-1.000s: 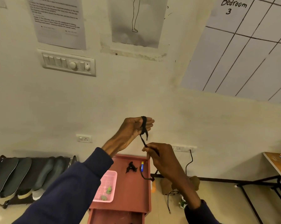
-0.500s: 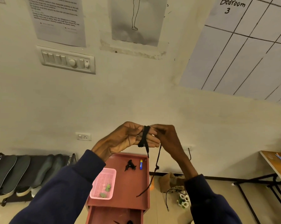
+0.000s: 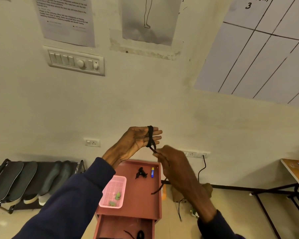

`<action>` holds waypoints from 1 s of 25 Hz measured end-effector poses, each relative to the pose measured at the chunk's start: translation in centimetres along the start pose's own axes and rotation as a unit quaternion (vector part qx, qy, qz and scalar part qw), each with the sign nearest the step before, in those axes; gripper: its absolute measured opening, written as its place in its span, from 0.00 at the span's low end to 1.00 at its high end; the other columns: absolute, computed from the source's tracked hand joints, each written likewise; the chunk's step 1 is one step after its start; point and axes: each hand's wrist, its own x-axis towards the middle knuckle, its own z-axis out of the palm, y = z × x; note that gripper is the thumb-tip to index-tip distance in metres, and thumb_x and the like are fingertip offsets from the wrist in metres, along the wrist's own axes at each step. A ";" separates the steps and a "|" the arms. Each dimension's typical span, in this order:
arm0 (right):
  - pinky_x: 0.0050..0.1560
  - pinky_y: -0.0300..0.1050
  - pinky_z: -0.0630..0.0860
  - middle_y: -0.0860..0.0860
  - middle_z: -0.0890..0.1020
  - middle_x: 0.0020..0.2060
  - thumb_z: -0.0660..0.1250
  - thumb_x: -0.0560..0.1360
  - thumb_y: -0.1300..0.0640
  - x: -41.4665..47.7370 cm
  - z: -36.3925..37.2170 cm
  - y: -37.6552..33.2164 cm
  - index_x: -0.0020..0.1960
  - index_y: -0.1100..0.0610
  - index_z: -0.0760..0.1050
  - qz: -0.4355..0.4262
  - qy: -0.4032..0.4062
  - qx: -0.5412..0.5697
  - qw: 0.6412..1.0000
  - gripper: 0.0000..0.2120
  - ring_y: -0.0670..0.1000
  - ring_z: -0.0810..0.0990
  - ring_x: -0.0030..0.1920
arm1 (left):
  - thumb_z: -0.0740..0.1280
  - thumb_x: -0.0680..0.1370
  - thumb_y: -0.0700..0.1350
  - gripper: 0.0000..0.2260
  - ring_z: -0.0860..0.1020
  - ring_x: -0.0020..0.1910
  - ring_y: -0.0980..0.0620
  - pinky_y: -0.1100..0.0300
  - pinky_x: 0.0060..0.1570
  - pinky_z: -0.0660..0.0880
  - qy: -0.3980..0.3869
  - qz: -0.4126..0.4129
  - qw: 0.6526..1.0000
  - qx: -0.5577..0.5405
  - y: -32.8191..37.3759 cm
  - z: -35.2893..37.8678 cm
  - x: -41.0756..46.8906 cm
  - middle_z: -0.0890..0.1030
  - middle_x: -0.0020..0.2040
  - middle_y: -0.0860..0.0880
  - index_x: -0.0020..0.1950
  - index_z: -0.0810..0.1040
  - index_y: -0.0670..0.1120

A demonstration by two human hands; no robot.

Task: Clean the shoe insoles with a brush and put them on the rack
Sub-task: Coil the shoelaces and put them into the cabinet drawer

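The left hand [image 3: 136,140] is held flat, fingers straight, with a black lace [image 3: 150,137] wound round them. The right hand [image 3: 176,168] pinches its tail. Over at the left, the insoles [image 3: 16,178] lean on the rack [image 3: 42,171].

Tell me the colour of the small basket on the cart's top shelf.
The basket is pink, seen clearly in the head view.

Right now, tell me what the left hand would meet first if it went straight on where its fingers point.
Nothing close: the left hand, black lace round its straight fingers, points right, passing above the right hand. The way looks free up to the wall, though depth is unclear.
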 end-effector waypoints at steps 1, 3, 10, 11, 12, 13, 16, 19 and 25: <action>0.39 0.50 0.83 0.53 0.83 0.42 0.73 0.73 0.71 1.0 -1.2 0.2 0.51 0.59 0.82 -0.031 0.025 -0.048 0.998 0.11 0.52 0.82 0.40 | 0.63 0.79 0.42 0.24 0.77 0.66 0.33 0.41 0.68 0.74 0.002 -0.013 1.000 0.020 -0.4 0.3 -0.3 0.76 0.68 0.32 0.71 0.71 0.30; 0.36 0.48 0.80 0.53 0.82 0.40 0.72 0.69 0.74 3.6 -3.0 1.5 0.48 0.57 0.82 -0.079 0.045 -0.132 0.987 0.14 0.54 0.81 0.40 | 0.62 0.80 0.43 0.23 0.78 0.65 0.32 0.41 0.68 0.74 -0.018 -0.041 0.998 0.041 -1.1 1.2 -0.9 0.77 0.68 0.32 0.70 0.72 0.30; 0.46 0.41 0.79 0.44 0.86 0.40 0.66 0.80 0.66 4.2 -1.2 5.1 0.48 0.55 0.85 0.107 0.041 0.219 0.969 0.11 0.45 0.85 0.43 | 0.58 0.85 0.40 0.17 0.75 0.66 0.28 0.34 0.70 0.68 -0.111 -0.075 0.991 -0.030 -0.7 2.0 -2.5 0.76 0.65 0.27 0.64 0.77 0.29; 0.47 0.41 0.80 0.44 0.87 0.41 0.65 0.81 0.68 3.2 -0.5 4.7 0.49 0.53 0.85 0.145 0.035 0.290 0.945 0.14 0.46 0.85 0.44 | 0.60 0.84 0.41 0.17 0.77 0.65 0.30 0.35 0.70 0.69 -0.114 -0.076 0.990 -0.032 -0.9 1.9 -2.8 0.77 0.64 0.28 0.63 0.78 0.29; 0.46 0.41 0.81 0.46 0.87 0.41 0.63 0.81 0.69 2.1 0.2 4.4 0.50 0.52 0.85 0.169 0.022 0.350 0.921 0.16 0.47 0.85 0.43 | 0.62 0.83 0.41 0.18 0.76 0.66 0.30 0.36 0.72 0.67 -0.118 -0.072 0.990 -0.039 -1.0 1.7 -2.9 0.77 0.65 0.28 0.65 0.77 0.28; 0.43 0.42 0.80 0.48 0.86 0.41 0.62 0.82 0.69 1.1 0.9 3.9 0.50 0.50 0.85 0.184 0.007 0.380 0.907 0.18 0.49 0.84 0.41 | 0.63 0.82 0.41 0.20 0.73 0.69 0.28 0.35 0.74 0.64 -0.118 -0.067 0.989 -0.059 -1.0 1.6 -3.0 0.74 0.67 0.27 0.67 0.73 0.26; 0.38 0.47 0.75 0.51 0.84 0.36 0.63 0.84 0.61 -1.4 2.9 2.0 0.50 0.51 0.86 0.206 -0.032 0.388 0.898 0.14 0.56 0.77 0.35 | 0.62 0.82 0.41 0.24 0.67 0.73 0.28 0.36 0.77 0.58 -0.102 -0.040 0.988 -0.113 -0.7 1.7 -2.6 0.69 0.71 0.26 0.71 0.65 0.24; 0.40 0.53 0.80 0.52 0.84 0.35 0.64 0.84 0.56 -3.2 3.8 -0.2 0.48 0.50 0.85 0.218 -0.013 0.360 0.907 0.12 0.58 0.81 0.36 | 0.55 0.85 0.40 0.21 0.70 0.71 0.28 0.39 0.74 0.65 -0.085 -0.013 0.989 -0.124 -1.2 2.3 -2.3 0.71 0.71 0.27 0.72 0.66 0.26; 0.41 0.49 0.80 0.48 0.84 0.40 0.68 0.81 0.60 -2.7 0.3 -0.3 0.50 0.53 0.83 0.075 -0.008 0.027 0.997 0.06 0.48 0.82 0.39 | 0.56 0.87 0.44 0.18 0.82 0.61 0.38 0.45 0.66 0.76 0.037 -0.030 0.990 0.130 -2.6 2.4 -1.9 0.81 0.63 0.35 0.65 0.77 0.32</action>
